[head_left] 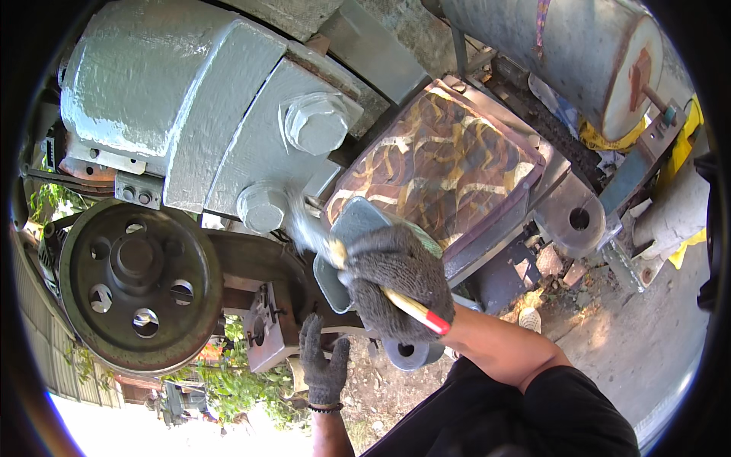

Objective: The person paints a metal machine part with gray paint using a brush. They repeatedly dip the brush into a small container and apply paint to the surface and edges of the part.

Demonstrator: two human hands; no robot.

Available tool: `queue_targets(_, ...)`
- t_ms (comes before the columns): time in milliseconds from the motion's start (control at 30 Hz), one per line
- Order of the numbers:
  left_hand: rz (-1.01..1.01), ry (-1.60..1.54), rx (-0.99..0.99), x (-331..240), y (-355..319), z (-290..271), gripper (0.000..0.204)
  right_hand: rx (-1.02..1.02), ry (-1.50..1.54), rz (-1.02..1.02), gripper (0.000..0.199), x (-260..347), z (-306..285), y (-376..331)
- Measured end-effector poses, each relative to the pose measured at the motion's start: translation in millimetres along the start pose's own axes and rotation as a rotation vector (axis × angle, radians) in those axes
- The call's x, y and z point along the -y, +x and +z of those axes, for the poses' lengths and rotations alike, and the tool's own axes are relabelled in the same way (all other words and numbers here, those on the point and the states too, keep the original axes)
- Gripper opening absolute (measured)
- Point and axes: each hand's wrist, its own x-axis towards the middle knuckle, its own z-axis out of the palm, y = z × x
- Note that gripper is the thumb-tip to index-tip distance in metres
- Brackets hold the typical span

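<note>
My right hand (pixel 403 278), in a dark grey knitted glove, is closed around a paintbrush (pixel 415 311) with a pale wooden handle and a red end. The grey-coated bristles are blurred and lie close beside a large hexagonal bolt head (pixel 263 207) on a glossy grey-painted machine housing (pixel 202 99). A second hex bolt head (pixel 316 124) sits farther up the housing. Behind my right hand is a pale blue-grey part (pixel 358 217), partly hidden; I cannot tell what it is. My left hand (pixel 324 362), gloved likewise, holds nothing, its fingers stretched out below a metal bracket (pixel 266 331).
A dark spoked wheel (pixel 137 286) stands at the left. Right of the housing lies a brown-and-yellow wavy-patterned surface (pixel 438 164) in a metal frame, with a holed lug (pixel 575 217) at its corner. A large grey cylinder (pixel 563 61) fills the upper right.
</note>
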Motion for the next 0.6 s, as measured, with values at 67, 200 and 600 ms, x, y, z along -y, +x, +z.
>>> queue_targets(67, 0.021, 0.091, 0.005, 0, -1, 0, 0.063, -0.011, -0.002, -0.1, 0.039, 0, -8, -3)
queue_targets(200, 0.076, 0.121, 0.02, -1, 0, 0, 0.063, -0.068, -0.013, -0.103, 0.033, -7, -20, 7)
queue_targets(600, 0.165, 0.168, 0.002, -11, -4, 3, 0.063, 0.007, 0.144, -0.123, 0.025, -15, -32, 26)
